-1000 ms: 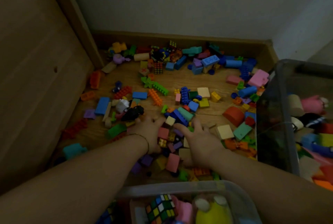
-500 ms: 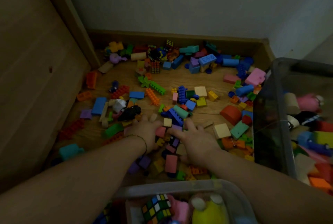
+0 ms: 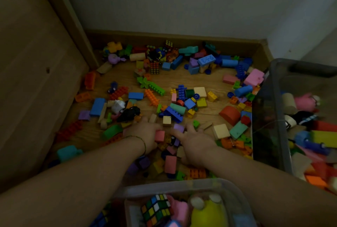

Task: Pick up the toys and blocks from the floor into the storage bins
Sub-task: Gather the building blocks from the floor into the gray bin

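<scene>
Colourful blocks and small toys litter the wooden floor (image 3: pixel 182 80). My left hand (image 3: pixel 144 133) and my right hand (image 3: pixel 195 141) lie palm-down on either side of a small heap of blocks in front of me, fingers spread. Between them sit a pink block (image 3: pixel 160 136), a purple block (image 3: pixel 178 128) and a cream cube (image 3: pixel 166 120). Neither hand is closed around a piece. A clear storage bin (image 3: pixel 182 185) stands at the near edge with a puzzle cube (image 3: pixel 156 208) and a yellow toy (image 3: pixel 206 214) inside. A second bin (image 3: pixel 280 117), half full of toys, is at the right.
A wooden furniture panel (image 3: pixel 36 80) walls off the left side. A baseboard (image 3: pixel 173 37) and the wall close the back. More blocks are piled along the back and against the right bin, among them a red arch block (image 3: pixel 230 114) and a black toy (image 3: pixel 129 113).
Both hands stay on the heap and have edged a little toward me and each other, nudging the pink and purple blocks. The view has shifted slightly.
</scene>
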